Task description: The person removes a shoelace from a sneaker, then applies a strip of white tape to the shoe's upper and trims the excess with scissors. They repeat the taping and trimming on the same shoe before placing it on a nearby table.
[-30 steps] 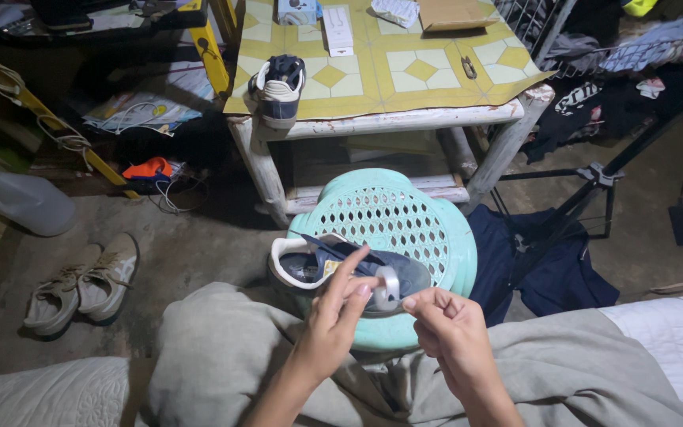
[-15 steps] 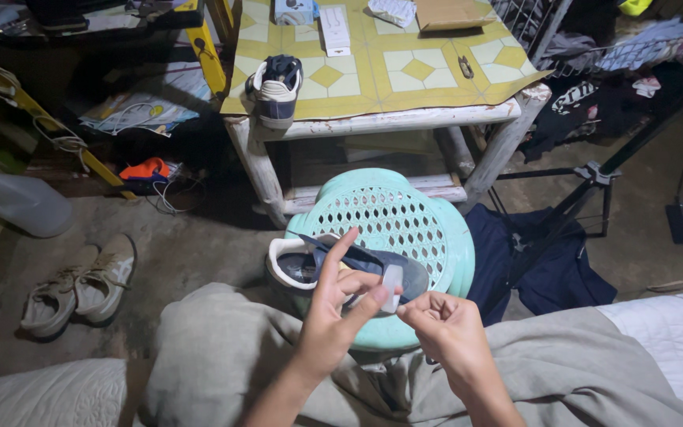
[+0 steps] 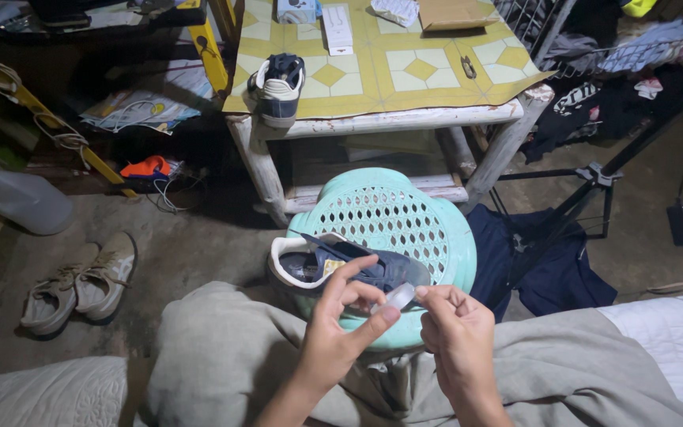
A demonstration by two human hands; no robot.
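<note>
- Cluttered home work corner, bare concrete floor (image 3: 199, 261).
- Rough wooden table (image 3: 373, 120) under patterned cloth, centre top.
- Worn shoes (image 3: 81, 286) lower left; clothes heaped (image 3: 594, 103) upper right.

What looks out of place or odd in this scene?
The navy shoe pair is split: one shoe lies on the turquoise stool, the other shoe hangs over the table edge. A dark cloth lies crumpled on the floor. Both hands pinch a small clear piece.

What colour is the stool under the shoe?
Mint green stool with a perforated seat; the navy shoe lies on it. Head view.
</note>
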